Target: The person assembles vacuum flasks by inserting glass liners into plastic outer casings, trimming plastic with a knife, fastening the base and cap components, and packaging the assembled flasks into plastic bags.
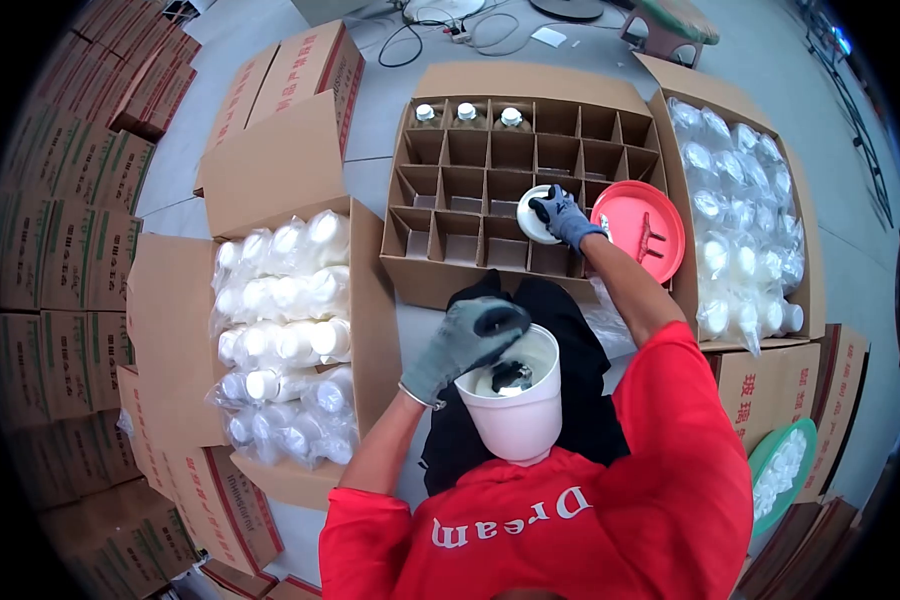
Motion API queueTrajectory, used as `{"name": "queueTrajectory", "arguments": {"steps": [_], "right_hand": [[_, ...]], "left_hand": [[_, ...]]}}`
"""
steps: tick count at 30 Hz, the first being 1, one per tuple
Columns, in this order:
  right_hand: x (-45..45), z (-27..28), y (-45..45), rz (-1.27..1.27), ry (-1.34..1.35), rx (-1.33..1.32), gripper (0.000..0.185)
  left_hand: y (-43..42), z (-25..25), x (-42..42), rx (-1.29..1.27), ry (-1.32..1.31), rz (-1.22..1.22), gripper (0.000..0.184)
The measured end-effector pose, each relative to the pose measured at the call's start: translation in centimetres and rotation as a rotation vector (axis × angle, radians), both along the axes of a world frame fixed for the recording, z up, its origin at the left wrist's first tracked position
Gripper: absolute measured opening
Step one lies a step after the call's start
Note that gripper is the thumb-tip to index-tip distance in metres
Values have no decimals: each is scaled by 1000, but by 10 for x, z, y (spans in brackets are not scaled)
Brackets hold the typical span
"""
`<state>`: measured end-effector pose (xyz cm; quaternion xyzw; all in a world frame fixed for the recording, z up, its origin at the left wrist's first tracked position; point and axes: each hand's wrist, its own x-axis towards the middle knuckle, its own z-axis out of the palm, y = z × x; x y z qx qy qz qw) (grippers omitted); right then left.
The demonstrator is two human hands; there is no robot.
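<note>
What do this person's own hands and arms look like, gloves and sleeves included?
The left hand wears a grey glove with darker fingers and a pale edge at the wrist. The right hand wears a blue-grey glove with a dark mark on its back, too small to read. The red sleeves end partway down, leaving the forearms bare.

At the far left corner of the divided carton (430, 275), cell walls hid three bottles' (467, 116) lower parts from us; a red tray (625, 215) hid cells toward its near right corner. The right hand (563, 215) covered part of a white round piece (526, 219). The left hand (465, 340) masked part of the white tub's (515, 425) rim; we could not identify a dark shape (511, 376) inside.
</note>
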<state>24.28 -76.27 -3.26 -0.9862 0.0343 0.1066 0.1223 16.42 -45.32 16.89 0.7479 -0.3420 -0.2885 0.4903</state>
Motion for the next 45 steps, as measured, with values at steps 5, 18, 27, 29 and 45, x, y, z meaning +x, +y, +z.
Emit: {"name": "queueTrajectory", "arguments": {"steps": [5, 18, 27, 29, 45], "right_hand": [[-71, 144, 56, 120, -617, 617, 63], [-152, 206, 83, 183, -215, 1317, 53], [-180, 187, 91, 318, -310, 930, 38], [-182, 177, 108, 472, -387, 638, 50], [-361, 234, 105, -177, -186, 334, 35]], "left_hand": [[-25, -18, 15, -392, 149, 452, 54], [-25, 58, 1, -274, -812, -127, 63], [5, 33, -16, -146, -384, -481, 46], [8, 28, -21, -126, -403, -500, 53], [17, -60, -114, 51, -598, 192, 58]]}}
